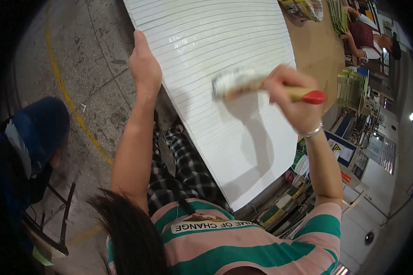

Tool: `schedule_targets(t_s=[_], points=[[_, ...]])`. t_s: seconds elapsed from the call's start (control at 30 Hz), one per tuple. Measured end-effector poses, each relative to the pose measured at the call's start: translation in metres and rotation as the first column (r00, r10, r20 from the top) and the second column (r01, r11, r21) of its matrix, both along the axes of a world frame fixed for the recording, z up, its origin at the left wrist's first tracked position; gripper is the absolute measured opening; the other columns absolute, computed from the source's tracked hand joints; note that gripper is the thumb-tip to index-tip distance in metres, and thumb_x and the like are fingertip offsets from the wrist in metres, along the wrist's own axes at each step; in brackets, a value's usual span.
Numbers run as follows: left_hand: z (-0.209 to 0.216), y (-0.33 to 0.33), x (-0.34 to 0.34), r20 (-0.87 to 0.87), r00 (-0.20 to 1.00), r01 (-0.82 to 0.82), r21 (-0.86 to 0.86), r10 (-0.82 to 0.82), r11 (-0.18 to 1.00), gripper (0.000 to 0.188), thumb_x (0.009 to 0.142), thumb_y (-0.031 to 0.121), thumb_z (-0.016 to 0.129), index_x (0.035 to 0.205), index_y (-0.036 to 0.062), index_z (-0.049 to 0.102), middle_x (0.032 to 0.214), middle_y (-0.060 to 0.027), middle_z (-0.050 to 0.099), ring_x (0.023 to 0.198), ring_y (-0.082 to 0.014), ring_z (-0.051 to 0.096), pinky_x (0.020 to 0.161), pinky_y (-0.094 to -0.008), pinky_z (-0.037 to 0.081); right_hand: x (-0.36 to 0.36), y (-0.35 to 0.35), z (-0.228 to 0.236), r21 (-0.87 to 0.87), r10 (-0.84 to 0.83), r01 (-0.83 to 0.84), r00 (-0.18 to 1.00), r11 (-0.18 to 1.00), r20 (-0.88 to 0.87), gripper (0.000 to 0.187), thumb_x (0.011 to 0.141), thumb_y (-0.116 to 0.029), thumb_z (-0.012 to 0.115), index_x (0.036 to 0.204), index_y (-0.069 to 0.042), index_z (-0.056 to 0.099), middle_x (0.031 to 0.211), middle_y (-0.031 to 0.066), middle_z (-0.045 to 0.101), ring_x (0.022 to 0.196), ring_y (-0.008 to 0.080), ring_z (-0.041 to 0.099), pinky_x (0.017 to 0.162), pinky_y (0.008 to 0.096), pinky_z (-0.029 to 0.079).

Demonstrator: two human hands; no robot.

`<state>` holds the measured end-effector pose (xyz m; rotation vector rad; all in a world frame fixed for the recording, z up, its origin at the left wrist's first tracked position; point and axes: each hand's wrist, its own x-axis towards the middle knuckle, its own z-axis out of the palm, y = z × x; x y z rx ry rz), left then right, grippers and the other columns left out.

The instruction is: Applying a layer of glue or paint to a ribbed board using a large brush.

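A broad layer of overlapping white sheets (pixel 215 41) lies before me, their edges showing as many close parallel lines, with a plain white part at the near end. My right hand (pixel 291 94) is closed round the handle of a wide flat brush (pixel 243 86). The handle is wooden with a red tip; the whitish brush head is blurred by motion over the lined part. Whether its bristles touch the sheets, I cannot tell. Against the left edge of the sheets rests my left hand (pixel 144 66), fingers stretched out along it and partly hidden.
A brown tabletop (pixel 314 50) extends beyond the sheets. Past it, another person (pixel 369 41) handles a stack of green pieces (pixel 337 16); another green stack (pixel 352 87) stands nearer. Containers and boards crowd the lower right. A blue-covered chair (pixel 41 133) stands on the left floor.
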<state>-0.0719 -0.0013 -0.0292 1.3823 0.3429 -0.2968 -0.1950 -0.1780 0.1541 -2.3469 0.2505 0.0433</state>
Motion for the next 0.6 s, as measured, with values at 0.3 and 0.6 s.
schedule_targets(t_s=[0.3, 0.6], points=[[0.016, -0.005, -0.005, -0.058, 0.998, 0.002, -0.01, -0.002, 1.0, 0.064, 0.097, 0.047, 0.032, 0.117, -0.0103, 0.054, 0.113, -0.0166, 0.06, 0.103, -0.0225, 0.056, 0.091, -0.0303, 0.04, 0.058, -0.034, -0.022, 0.066, -0.023, 0.012, 0.984, 0.998, 0.178, 0.015, 0.081, -0.012, 0.065, 0.071, -0.003, 0.058, 0.062, 0.0001, 0.055, 0.055, 0.0062, 0.048, 0.049, 0.0221, 0.038], [0.01, -0.003, -0.008, -0.019, 1.0, 0.0, -0.189, -0.003, 0.982, 0.062, 0.099, 0.044, 0.028, 0.125, -0.0095, 0.046, 0.121, -0.017, 0.055, 0.109, -0.0217, 0.054, 0.093, -0.0295, 0.04, 0.017, -0.023, 0.034, 0.125, -0.232, 0.238, 0.971, 0.963, -0.055, 0.019, 0.074, -0.01, 0.064, 0.064, -0.001, 0.051, 0.058, 0.0063, 0.048, 0.052, 0.0125, 0.044, 0.049, 0.0264, 0.037]])
